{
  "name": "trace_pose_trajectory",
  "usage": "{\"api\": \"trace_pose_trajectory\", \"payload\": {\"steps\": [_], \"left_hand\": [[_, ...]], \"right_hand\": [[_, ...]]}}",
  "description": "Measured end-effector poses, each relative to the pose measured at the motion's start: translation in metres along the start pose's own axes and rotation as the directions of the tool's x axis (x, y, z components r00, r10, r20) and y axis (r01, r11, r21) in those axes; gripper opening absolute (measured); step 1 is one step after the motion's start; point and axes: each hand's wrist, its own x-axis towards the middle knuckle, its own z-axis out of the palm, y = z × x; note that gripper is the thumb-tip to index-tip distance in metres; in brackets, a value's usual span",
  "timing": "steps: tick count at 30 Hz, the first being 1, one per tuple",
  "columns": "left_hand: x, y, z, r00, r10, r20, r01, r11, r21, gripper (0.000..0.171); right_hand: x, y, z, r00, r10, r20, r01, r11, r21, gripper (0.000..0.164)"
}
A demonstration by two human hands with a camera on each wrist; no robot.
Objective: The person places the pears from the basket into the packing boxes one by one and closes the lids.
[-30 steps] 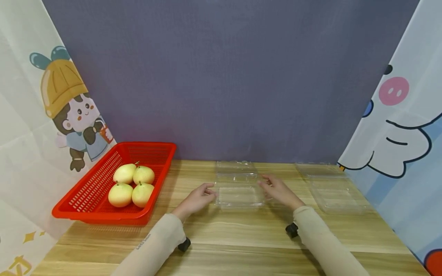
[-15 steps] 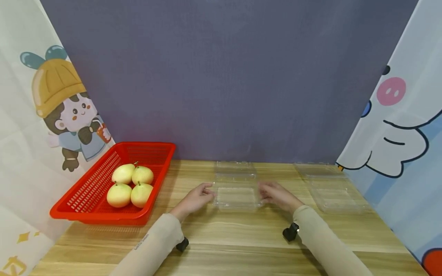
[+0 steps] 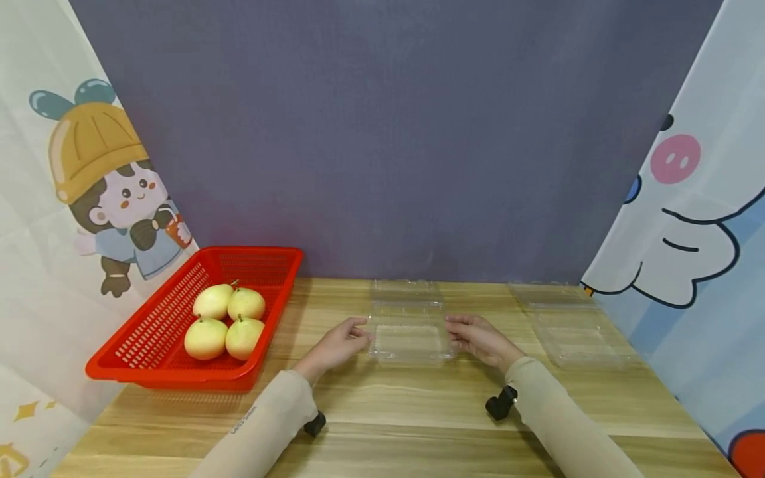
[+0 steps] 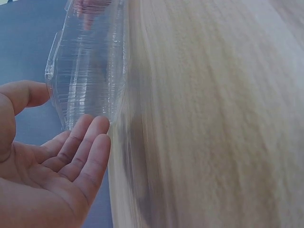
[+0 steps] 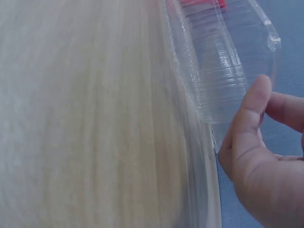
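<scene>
Two hands in beige sleeves are at the ends of an open clear plastic clamshell container (image 3: pixel 409 337) on the wooden table, its lid folded back toward the wall. My left hand (image 3: pixel 337 343) is at the left end. In the left wrist view its thumb (image 4: pixel 33 94) touches the rim and its straight, relaxed fingertips (image 4: pixel 97 122) lie against the lower wall. My right hand (image 3: pixel 481 337) is at the right end. In the right wrist view its thumb and a finger come together at the rim corner, other fingers partly hidden. The container holds nothing.
A red plastic basket (image 3: pixel 277 318) with several yellow pears (image 3: pixel 206 338) stands at the left. A second open clear container (image 3: pixel 580 338) lies at the right. A grey wall (image 3: pixel 382 133) borders the table's back edge, with printed cloths on both sides.
My right hand has moved slightly down and closed in on the container's right end, its thumb and finger coming together. The left hand stays at the left end. The head view has turned slightly.
</scene>
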Motion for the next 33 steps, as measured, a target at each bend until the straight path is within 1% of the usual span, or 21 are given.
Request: {"api": "trace_pose_trajectory", "payload": {"steps": [8,11,14,18,21,27,30,33], "left_hand": [[-0.002,0.000,-0.001,1.000,0.010,0.009,-0.010,1.000,0.009,0.057],[-0.002,0.001,-0.003,0.999,0.049,-0.005,-0.048,0.997,0.055,0.059],[-0.001,0.002,-0.005,0.994,0.104,-0.033,-0.099,0.987,0.126,0.058],[0.001,0.007,-0.009,0.986,0.155,-0.062,-0.137,0.964,0.228,0.050],[0.000,0.013,-0.012,0.983,0.172,-0.066,-0.144,0.943,0.301,0.046],[-0.007,0.025,-0.020,0.981,0.187,-0.049,-0.150,0.897,0.415,0.042],[-0.009,0.030,-0.025,0.977,0.209,-0.041,-0.168,0.873,0.457,0.039],[-0.011,0.035,-0.031,0.968,0.250,-0.017,-0.210,0.846,0.490,0.037]], "right_hand": [[0.000,0.001,-0.001,1.000,0.010,-0.020,-0.010,1.000,0.019,0.051],[0.000,0.001,-0.001,1.000,0.012,-0.024,-0.011,1.000,0.029,0.050],[-0.001,0.001,0.000,1.000,0.016,-0.020,-0.015,0.999,0.036,0.048],[-0.002,0.001,0.001,1.000,0.019,-0.019,-0.018,0.998,0.053,0.046],[-0.003,0.001,0.000,1.000,0.016,-0.026,-0.014,0.998,0.067,0.045],[-0.003,0.001,0.000,1.000,0.018,-0.017,-0.017,0.998,0.053,0.047],[-0.003,0.001,-0.001,1.000,0.016,-0.018,-0.015,0.999,0.046,0.047],[-0.002,0.002,-0.001,1.000,0.015,-0.020,-0.014,0.999,0.043,0.047]]}}
